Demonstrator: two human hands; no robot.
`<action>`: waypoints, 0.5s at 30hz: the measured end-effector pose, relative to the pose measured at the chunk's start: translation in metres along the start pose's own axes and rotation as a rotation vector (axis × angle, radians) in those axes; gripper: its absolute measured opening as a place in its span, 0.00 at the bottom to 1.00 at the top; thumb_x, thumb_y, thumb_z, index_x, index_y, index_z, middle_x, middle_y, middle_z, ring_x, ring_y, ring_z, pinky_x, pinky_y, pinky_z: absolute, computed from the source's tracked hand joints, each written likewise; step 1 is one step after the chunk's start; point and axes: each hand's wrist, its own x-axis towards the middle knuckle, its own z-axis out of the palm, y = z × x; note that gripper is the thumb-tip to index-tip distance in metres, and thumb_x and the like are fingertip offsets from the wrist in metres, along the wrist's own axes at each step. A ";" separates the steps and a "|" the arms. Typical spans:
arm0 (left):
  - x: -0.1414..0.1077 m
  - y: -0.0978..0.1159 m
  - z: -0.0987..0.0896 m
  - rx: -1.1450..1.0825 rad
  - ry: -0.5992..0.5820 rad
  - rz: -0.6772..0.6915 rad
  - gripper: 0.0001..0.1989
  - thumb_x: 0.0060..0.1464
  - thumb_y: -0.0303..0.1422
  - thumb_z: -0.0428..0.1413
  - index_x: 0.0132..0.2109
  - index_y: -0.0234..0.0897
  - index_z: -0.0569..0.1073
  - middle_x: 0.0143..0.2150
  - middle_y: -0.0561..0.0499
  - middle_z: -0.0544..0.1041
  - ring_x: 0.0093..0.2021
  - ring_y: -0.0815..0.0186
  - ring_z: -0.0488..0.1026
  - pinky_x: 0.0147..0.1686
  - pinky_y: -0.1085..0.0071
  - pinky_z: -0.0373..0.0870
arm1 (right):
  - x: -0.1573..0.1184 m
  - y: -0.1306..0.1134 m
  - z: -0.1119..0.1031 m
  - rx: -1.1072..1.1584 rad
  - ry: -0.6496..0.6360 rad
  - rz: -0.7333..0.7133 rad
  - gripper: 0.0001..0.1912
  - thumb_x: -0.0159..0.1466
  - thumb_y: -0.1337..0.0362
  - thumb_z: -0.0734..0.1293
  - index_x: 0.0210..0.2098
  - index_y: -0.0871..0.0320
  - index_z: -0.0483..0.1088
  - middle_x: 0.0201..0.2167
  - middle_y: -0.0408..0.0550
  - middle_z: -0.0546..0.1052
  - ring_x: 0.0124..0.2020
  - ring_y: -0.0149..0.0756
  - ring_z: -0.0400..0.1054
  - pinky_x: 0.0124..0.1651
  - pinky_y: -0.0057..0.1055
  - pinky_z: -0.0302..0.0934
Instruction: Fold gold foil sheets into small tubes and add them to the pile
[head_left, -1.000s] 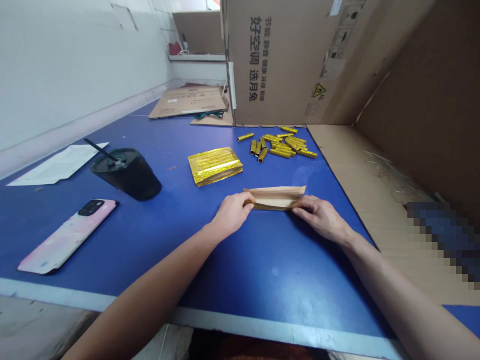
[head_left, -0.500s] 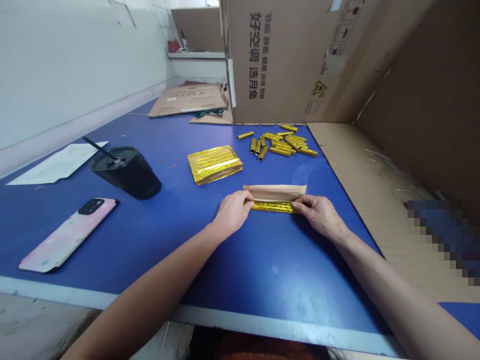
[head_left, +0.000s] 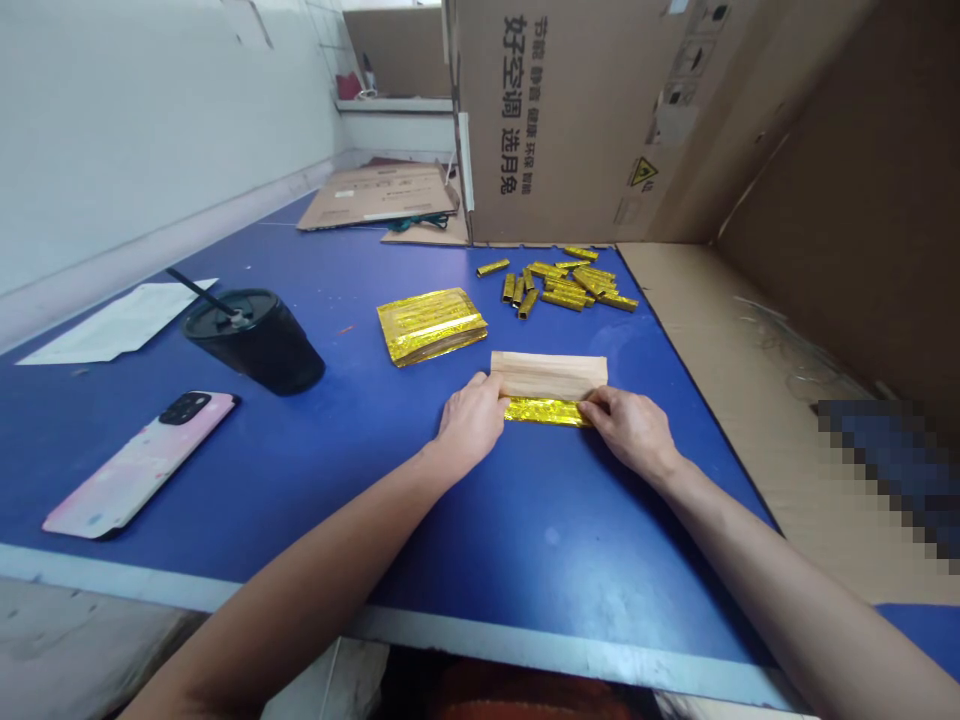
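A sheet of gold foil paper (head_left: 551,376) lies on the blue table, its tan inner side facing up and a gold strip folded over along the near edge. My left hand (head_left: 474,418) pinches the left end of that fold. At the right end, my right hand (head_left: 630,425) has thumb and fingers closed on the same fold. Beyond the left hand sits a stack of gold foil paper (head_left: 433,325). Farther back, several small folded gold tubes (head_left: 568,287) lie in a loose heap.
A black cup (head_left: 259,340) with a straw stands at the left, near a phone (head_left: 142,465) and a white paper (head_left: 112,325). A large cardboard box (head_left: 577,120) rises behind the tubes. Flat cardboard (head_left: 382,195) lies at the back, and more cardboard (head_left: 697,330) borders the right side.
The sheet's tan part has flattened and shows more of its surface. The gold fold looks wider between my hands, which have barely shifted.
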 end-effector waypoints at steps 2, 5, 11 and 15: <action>0.000 0.001 0.000 0.013 -0.001 -0.002 0.06 0.55 0.30 0.48 0.39 0.38 0.68 0.39 0.48 0.70 0.41 0.62 0.71 0.40 0.68 0.65 | 0.000 -0.001 0.001 -0.018 0.003 0.004 0.13 0.60 0.57 0.57 0.31 0.52 0.71 0.27 0.45 0.77 0.29 0.38 0.69 0.27 0.30 0.53; -0.001 0.003 -0.001 0.030 -0.004 -0.007 0.06 0.56 0.30 0.47 0.39 0.38 0.68 0.39 0.48 0.70 0.41 0.62 0.71 0.40 0.68 0.65 | 0.000 -0.002 0.001 -0.038 0.008 0.011 0.13 0.60 0.57 0.57 0.32 0.52 0.71 0.28 0.45 0.77 0.29 0.38 0.70 0.27 0.30 0.54; -0.001 0.005 0.001 0.067 -0.009 -0.020 0.07 0.56 0.30 0.47 0.40 0.38 0.68 0.39 0.48 0.69 0.39 0.63 0.72 0.38 0.68 0.66 | 0.000 -0.004 0.002 -0.065 0.006 0.027 0.13 0.60 0.57 0.57 0.32 0.53 0.72 0.28 0.46 0.77 0.29 0.37 0.70 0.27 0.30 0.54; -0.002 0.007 0.001 0.091 -0.008 -0.024 0.07 0.56 0.29 0.47 0.41 0.37 0.67 0.40 0.48 0.69 0.39 0.62 0.72 0.37 0.68 0.66 | 0.000 -0.005 0.002 -0.084 0.011 0.040 0.13 0.60 0.57 0.57 0.33 0.53 0.71 0.28 0.47 0.77 0.29 0.38 0.70 0.27 0.30 0.53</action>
